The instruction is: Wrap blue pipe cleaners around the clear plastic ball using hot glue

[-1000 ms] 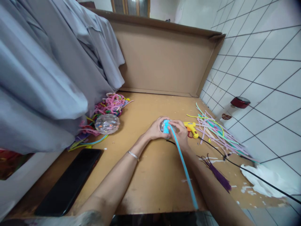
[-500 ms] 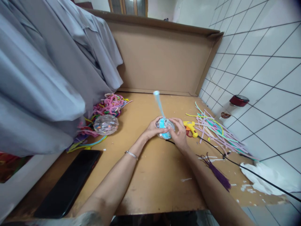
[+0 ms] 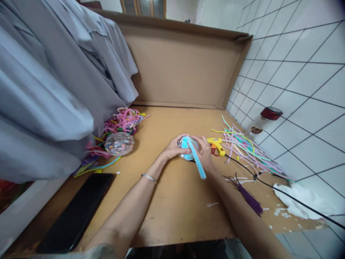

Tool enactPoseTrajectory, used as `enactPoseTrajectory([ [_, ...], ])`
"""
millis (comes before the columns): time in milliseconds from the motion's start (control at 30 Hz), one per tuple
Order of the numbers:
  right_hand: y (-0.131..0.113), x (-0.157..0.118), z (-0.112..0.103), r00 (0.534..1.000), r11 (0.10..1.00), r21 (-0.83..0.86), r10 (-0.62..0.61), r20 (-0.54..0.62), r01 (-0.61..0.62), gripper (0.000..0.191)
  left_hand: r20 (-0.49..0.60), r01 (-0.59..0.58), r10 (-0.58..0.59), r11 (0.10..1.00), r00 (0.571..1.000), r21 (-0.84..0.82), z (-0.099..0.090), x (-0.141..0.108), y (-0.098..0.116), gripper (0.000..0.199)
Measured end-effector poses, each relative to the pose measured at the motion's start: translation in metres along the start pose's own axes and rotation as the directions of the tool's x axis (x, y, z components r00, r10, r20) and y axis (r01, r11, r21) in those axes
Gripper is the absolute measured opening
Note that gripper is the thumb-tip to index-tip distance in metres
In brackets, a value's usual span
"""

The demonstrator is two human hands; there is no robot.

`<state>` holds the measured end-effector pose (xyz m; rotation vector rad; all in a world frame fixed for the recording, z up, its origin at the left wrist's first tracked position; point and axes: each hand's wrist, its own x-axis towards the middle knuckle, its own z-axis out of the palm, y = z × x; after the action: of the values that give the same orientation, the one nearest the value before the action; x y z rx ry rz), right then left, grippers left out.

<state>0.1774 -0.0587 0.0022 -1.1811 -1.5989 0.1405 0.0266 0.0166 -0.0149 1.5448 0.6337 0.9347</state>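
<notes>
Between my two hands is a small clear round ball [image 3: 192, 155], partly wrapped with blue strips. My left hand [image 3: 174, 148] grips its left side, thumb across the front. My right hand [image 3: 204, 151] holds the right side with curled fingers. A light blue strip [image 3: 198, 162] runs from the top of the ball down toward my right wrist, its end free. Just right of my right hand, a yellow glue gun [image 3: 217, 145] lies on the table.
On the left are a second clear ball [image 3: 119, 144], tangled colourful stems [image 3: 125, 120] and a black phone [image 3: 77, 212]. To the right lie straight stems [image 3: 249, 151], a purple tassel [image 3: 249, 199], a red-lidded jar [image 3: 271, 114], white cloth [image 3: 299, 201] and a black cord [image 3: 291, 198].
The blue strip's free end has swung from pointing up and away to lying down toward my right wrist. Both hands still hold the ball. The view has shifted slightly.
</notes>
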Motion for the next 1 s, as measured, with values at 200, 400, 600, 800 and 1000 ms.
enactPoseTrajectory([
  [200, -0.003, 0.001, -0.002, 1.0, 0.999, -0.043, 0.007, 0.014, -0.006, 0.029, 0.033, -0.019, 0.017, 0.998, 0.999, 0.059, 0.003, 0.001, 0.003, 0.078],
  [400, 0.001, 0.001, -0.003, 1.0, 0.998, -0.061, -0.008, -0.018, 0.006, 0.025, 0.099, -0.11, 0.092, 0.974, 0.991, 0.196, 0.007, 0.0, 0.009, 0.075],
  [600, 0.001, 0.002, -0.002, 0.997, 0.995, -0.093, 0.014, -0.074, -0.021, 0.018, 0.117, -0.102, 0.076, 0.965, 0.99, 0.239, 0.011, -0.003, 0.015, 0.076],
  [800, -0.003, 0.003, -0.003, 0.999, 0.993, -0.108, -0.053, -0.008, 0.052, 0.022, 0.082, -0.041, 0.029, 0.987, 0.996, 0.155, 0.007, -0.003, 0.008, 0.079],
  [1000, 0.022, 0.011, -0.027, 0.984, 0.812, -0.569, 0.033, -0.174, -0.128, 0.036, 0.023, 0.029, -0.029, 1.0, 0.999, 0.012, 0.003, -0.002, 0.002, 0.079],
])
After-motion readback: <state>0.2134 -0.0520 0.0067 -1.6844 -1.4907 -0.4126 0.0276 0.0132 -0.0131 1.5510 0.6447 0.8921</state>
